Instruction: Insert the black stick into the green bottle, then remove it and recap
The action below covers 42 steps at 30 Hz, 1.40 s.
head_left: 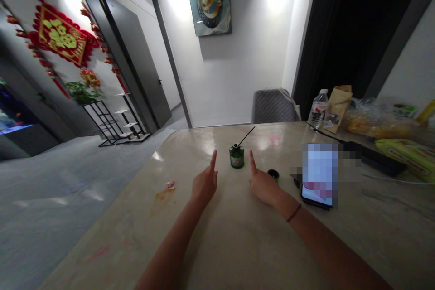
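Note:
A small green glass bottle (237, 156) stands upright on the beige marble table (238, 244), with a thin dark stick (246, 136) slanting out of its mouth. My left hand (205, 182) rests on the table to the left of the bottle, index finger stretched forward, other fingers curled. My right hand (262, 183) rests to the right of the bottle in the same pose. Neither hand touches the bottle or holds anything. A small dark green cap (273, 174) lies on the table just beside my right hand.
A phone (316, 190) lies right of my right hand. Far right stand a water bottle (318, 108), a paper bag (338, 106), snack packets (380, 124) and a dark flat bar (374, 156). A grey chair (273, 106) stands behind the table. An orange stain (164, 194) marks the left side.

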### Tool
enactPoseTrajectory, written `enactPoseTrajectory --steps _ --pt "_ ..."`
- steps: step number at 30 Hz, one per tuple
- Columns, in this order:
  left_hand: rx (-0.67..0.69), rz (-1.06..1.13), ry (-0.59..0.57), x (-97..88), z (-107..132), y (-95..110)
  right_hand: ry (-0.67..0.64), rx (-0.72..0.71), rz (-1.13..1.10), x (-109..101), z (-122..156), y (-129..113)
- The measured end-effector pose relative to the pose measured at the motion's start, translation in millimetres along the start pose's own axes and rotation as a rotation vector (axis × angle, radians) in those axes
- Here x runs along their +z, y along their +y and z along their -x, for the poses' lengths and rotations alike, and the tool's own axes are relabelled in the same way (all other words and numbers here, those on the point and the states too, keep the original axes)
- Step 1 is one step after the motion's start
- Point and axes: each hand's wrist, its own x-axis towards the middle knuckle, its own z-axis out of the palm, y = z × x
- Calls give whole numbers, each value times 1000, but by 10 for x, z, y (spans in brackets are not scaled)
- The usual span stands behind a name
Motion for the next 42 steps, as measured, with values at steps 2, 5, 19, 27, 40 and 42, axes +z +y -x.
enactPoseTrajectory --steps 2,5,19,27,40,42 --pt "83 -43 -43 20 1 19 -23 -43 147 -15 47 -24" --pt "158 -31 -116 80 19 42 -44 -52 277 -11 101 -38" --pt "139 195 130 197 118 -122 251 211 -442 -274 -375 67" --pt "35 202 250 188 120 -174 236 222 -470 -352 -959 -32" --pt "4 204 227 186 116 -147 430 160 -578 -720 -930 -69" --pt "3 205 230 187 115 -147 461 125 -644 -856 -878 -19"
